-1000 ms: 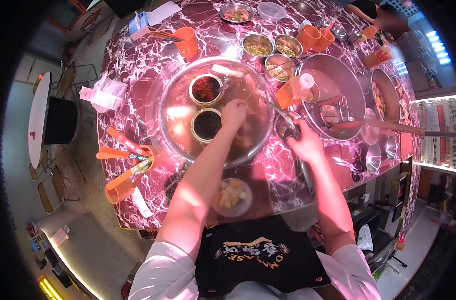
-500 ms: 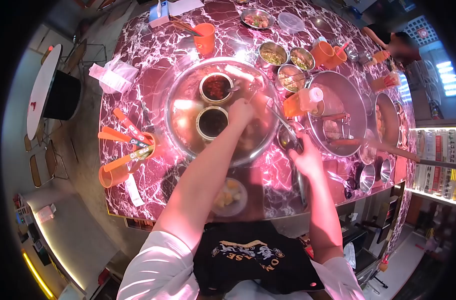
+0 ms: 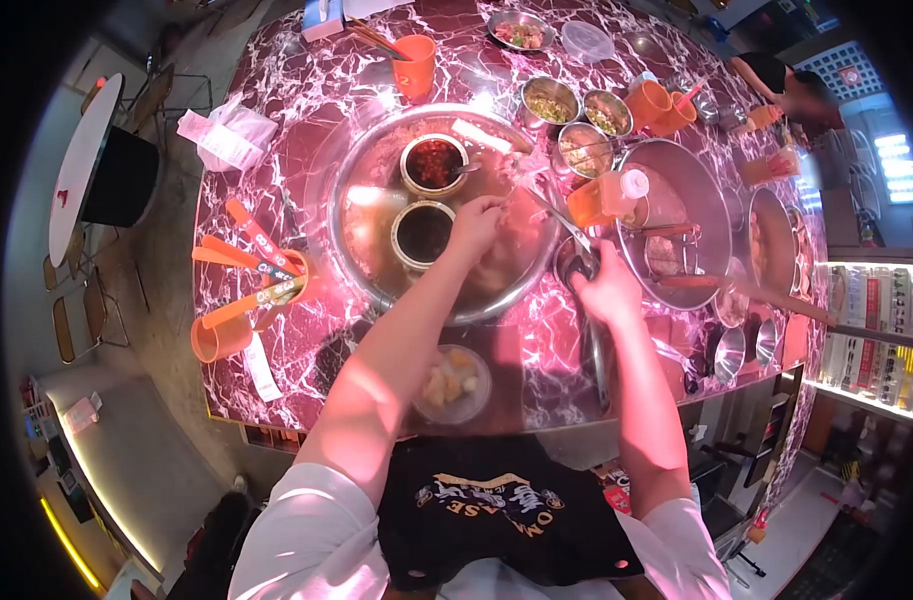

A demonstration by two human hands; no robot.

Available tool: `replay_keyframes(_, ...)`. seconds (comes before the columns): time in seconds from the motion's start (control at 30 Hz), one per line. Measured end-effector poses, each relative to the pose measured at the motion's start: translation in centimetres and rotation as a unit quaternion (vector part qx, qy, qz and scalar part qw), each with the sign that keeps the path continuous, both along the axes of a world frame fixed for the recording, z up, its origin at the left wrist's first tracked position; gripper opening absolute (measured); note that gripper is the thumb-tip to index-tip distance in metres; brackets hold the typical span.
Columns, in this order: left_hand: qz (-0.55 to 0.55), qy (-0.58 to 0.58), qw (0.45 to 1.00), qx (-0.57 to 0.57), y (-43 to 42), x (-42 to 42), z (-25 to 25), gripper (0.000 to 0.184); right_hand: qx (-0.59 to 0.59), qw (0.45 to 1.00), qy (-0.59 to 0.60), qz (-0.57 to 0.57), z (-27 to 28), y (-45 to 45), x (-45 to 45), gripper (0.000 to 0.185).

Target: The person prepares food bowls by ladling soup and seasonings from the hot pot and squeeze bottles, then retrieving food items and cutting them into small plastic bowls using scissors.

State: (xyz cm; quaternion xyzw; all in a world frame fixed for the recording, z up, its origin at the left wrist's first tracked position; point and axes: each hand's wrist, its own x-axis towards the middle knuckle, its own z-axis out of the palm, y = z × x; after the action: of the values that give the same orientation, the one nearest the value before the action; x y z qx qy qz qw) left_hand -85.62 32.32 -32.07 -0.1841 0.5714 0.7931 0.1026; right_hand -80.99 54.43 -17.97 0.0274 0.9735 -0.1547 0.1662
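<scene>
Right hand [image 3: 609, 288] grasps a long metal tool [image 3: 567, 222] at the edge of a wide round pan [image 3: 467, 320]

From where I stand, the right hand is wrapped around the near end of the tool, which slants far and left to the pan's right side. Its tip reaches a pale, blurred piece [image 3: 522, 170] at the far right of the pan; whether the tool pinches that piece I cannot tell.

The left hand [image 3: 480, 228] hangs over the pan with its fingers drawn together, and I cannot make out whether they hold anything. Just left of it, two small round pots stand inside the pan: the near pot [image 3: 425, 235] has dark liquid in it, the far pot [image 3: 434, 163] red bits and a spoon [image 3: 464, 169].

Right of the pan, near the tool, sits an orange bottle [image 3: 595, 202] with a white cap, and beside it a big metal basin [image 3: 726, 215]. Three small metal bowls of food cluster beyond the bottle, the nearest bowl [image 3: 585, 152] close to the pan. On the near side, under the left forearm, is a clear bowl of pale chunks [image 3: 452, 388]. Far to the right, another person [image 3: 762, 75] is at the table
</scene>
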Motion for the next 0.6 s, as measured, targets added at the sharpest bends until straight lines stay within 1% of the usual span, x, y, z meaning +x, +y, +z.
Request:
replay_keyframes(0.07, -0.008, 0.017, 0.998, 0.062, -0.4, 0.6, -1.0, 0.021, 0.009, 1.0, -0.011, 0.007, -0.8, -0.8, -1.6, 0.069)
replay_keyframes(0.1, -0.007, 0.018, 0.998, 0.062, -0.5, 1.0, -0.6, 0.021, 0.018, 0.999, -0.034, 0.0, -1.2, -1.5, -2.3, 0.07)
replay_keyframes(0.17, -0.021, -0.003, 0.999, 0.028, -0.8, 2.2, 0.4, 0.021, 0.016, 0.996, -0.083, -0.012, -1.3, -2.8, -3.8, 0.071)
replay_keyframes(0.2, -0.017, -0.002, 0.999, 0.03, -0.8, 2.6, 0.3, 0.021, 0.018, 0.996, -0.083, -0.008, -1.6, -3.0, -4.4, 0.071)
replay_keyframes(0.27, -0.032, -0.002, 0.999, -0.038, -0.9, 3.2, 0.2, 0.02, -0.015, 0.997, -0.072, -0.008, -2.5, -3.6, -5.3, 0.072)
replay_keyframes(0.3, -0.025, -0.002, 0.999, -0.037, -0.9, 3.4, 0.0, 0.02, -0.019, 0.997, -0.07, -0.015, -1.9, -4.3, -5.5, 0.065)
replay_keyframes(0.37, -0.017, 0.035, 0.996, -0.085, -1.0, 3.8, -0.6, 0.019, -0.017, 0.997, -0.074, 0.006, -2.1, -4.2, -5.9, 0.064)
replay_keyframes(0.47, -0.016, 0.048, 0.994, -0.1, -1.3, 4.1, -0.7, 0.018, -0.002, 0.997, -0.08, 0.021, -1.7, -4.7, -5.8, 0.063)
replay_keyframes(0.5, -0.012, 0.047, 0.994, -0.097, -1.4, 4.2, -0.5, 0.018, 0.002, 0.997, -0.073, 0.021, -1.8, -4.7, -5.7, 0.061)
replay_keyframes(0.57, -0.027, 0.011, 0.999, -0.019, -1.6, 4.4, -0.2, 0.019, 0.007, 0.998, -0.065, 0.025, -2.3, -4.5, -5.7, 0.06)
replay_keyframes(0.6, -0.023, 0.011, 1.0, -0.018, -1.6, 4.5, -0.2, 0.019, -0.013, 0.998, -0.049, 0.032, -3.3, -4.0, -5.7, 0.06)
